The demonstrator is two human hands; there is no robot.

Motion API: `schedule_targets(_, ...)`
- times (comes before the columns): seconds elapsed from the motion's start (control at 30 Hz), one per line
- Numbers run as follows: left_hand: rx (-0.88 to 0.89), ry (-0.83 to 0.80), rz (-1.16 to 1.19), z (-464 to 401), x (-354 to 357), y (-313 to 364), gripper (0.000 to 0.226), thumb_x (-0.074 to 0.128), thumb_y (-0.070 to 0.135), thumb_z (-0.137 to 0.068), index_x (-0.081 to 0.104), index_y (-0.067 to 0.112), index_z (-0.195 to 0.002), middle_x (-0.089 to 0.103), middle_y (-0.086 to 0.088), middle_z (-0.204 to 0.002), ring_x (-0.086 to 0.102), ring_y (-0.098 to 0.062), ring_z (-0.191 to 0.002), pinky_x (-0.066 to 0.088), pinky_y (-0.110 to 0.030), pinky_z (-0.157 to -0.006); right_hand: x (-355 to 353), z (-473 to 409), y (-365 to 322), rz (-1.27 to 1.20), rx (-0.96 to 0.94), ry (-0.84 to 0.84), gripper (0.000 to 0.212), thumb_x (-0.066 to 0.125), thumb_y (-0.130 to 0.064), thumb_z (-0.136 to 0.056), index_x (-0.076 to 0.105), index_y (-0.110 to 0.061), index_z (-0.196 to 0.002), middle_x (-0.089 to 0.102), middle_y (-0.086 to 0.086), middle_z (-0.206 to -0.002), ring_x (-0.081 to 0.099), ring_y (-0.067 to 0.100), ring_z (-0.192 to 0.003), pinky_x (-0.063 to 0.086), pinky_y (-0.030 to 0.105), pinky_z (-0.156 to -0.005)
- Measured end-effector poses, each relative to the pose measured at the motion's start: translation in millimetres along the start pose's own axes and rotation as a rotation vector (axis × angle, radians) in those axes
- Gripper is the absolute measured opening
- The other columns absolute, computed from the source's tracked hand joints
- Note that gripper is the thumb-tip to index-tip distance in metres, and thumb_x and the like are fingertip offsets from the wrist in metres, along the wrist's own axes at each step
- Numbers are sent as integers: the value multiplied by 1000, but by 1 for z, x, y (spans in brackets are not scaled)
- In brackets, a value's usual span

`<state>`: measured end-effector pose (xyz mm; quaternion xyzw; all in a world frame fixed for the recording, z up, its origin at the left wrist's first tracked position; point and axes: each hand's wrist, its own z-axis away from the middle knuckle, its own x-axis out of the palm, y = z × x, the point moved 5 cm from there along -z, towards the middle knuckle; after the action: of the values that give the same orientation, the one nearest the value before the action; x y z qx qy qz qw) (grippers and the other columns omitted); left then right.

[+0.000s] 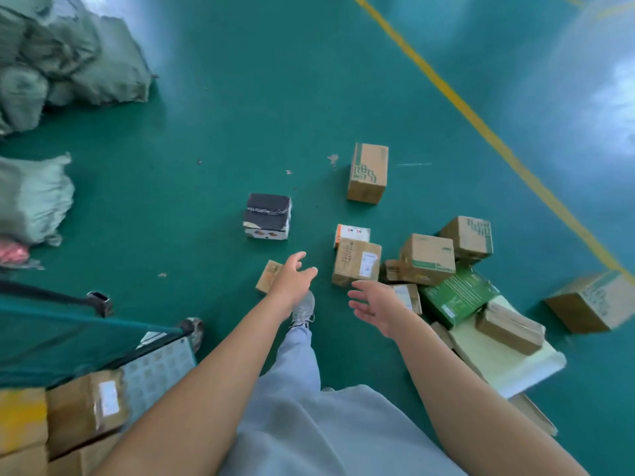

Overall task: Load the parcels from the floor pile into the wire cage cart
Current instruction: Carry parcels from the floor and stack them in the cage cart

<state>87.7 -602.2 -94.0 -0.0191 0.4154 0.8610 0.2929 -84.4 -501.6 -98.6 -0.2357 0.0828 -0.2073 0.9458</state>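
- Here, at lower left, the wire cage cart [103, 333] already holds brown boxes, so it stands close for short carries.
- The left hand [292, 280] reaches out, fingers spread wide, holding nothing.
- The right hand [374, 305] mirrors it, also empty, likely to clasp the taped brown parcel [355, 262] between them.
- The floor pile [446, 269] lies just right.

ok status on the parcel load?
Left hand, right hand open, empty. Brown parcel just ahead on floor. Nothing in the way.
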Motion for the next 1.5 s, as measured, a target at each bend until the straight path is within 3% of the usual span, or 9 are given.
schedule_targets(0.23, -34, -85, -9, -107, -3, 62, 52, 54, 33, -103, 40, 31, -153, 39, 1, -159, 50, -24, -132, 43, -47, -112, -1, -58, -89, -45, 55, 83, 33, 56, -26, -106, 58, -14, -136, 72, 4, -113, 69, 21, -101, 58, 31, -77)
schedule_targets(0.43, -13, -164, -68, -181, -2, 144, 50, 53, 33, -104, 42, 29, -152, 41, 1, -158, 50, -24, -134, 44, -48, -112, -13, -90, -183, -159, 4, 115, 28, 54, -27, -106, 59, -14, -130, 70, 4, -116, 69, 22, -105, 58, 33, -86)
schedule_targets(0.63, 9, -220, -118, -236, 21, 204, 48, 53, 28, -103, 44, 29, -151, 42, -1, -158, 50, -24, -133, 43, -48, -113, -39, -121, -228, -263, 11, 151, 24, 56, -28, -105, 62, -16, -125, 71, 4, -116, 68, 23, -107, 57, 37, -96)
schedule_targets(0.8, -1, -245, -157, -273, 51, 242, 48, 53, 27, -105, 43, 26, -152, 43, -1, -155, 56, -14, -106, 47, -42, -108, -69, -152, -254, -325, 23, 168, 22, 55, -27, -106, 61, -16, -124, 71, 4, -114, 68, 21, -106, 54, 40, -102)
schedule_targets(1.03, -53, -235, -221, -328, 84, 287, 48, 54, 30, -104, 44, 28, -151, 42, 0, -158, 48, -24, -137, 41, -49, -115, -115, -209, -316, -360, 52, 143, 19, 55, -24, -106, 61, -15, -122, 70, 3, -112, 67, 20, -103, 57, 33, -88)
schedule_targets(1.1, -68, -221, -227, -348, 88, 296, 48, 54, 30, -104, 44, 28, -151, 42, 0, -157, 47, -25, -138, 40, -50, -115, -124, -231, -333, -338, 57, 149, 20, 56, -23, -106, 61, -14, -122, 70, 3, -110, 67, 19, -102, 57, 33, -89)
schedule_targets(1.27, -127, -214, -238, -405, 97, 308, 48, 55, 31, -103, 45, 28, -150, 45, -1, -154, 50, -24, -134, 43, -51, -114, -136, -285, -372, -266, 97, 153, 19, 56, -23, -106, 61, -15, -122, 70, 1, -111, 67, 18, -103, 55, 27, -75)
schedule_targets(1.5, -240, -267, -268, -576, 123, 305, 50, 54, 28, -102, 44, 25, -151, 48, -1, -151, 54, -24, -127, 46, -49, -110, -134, -445, -413, -195, 198, 179, 21, 55, -23, -106, 61, -15, -124, 70, 3, -113, 67, 18, -103, 55, 27, -76)
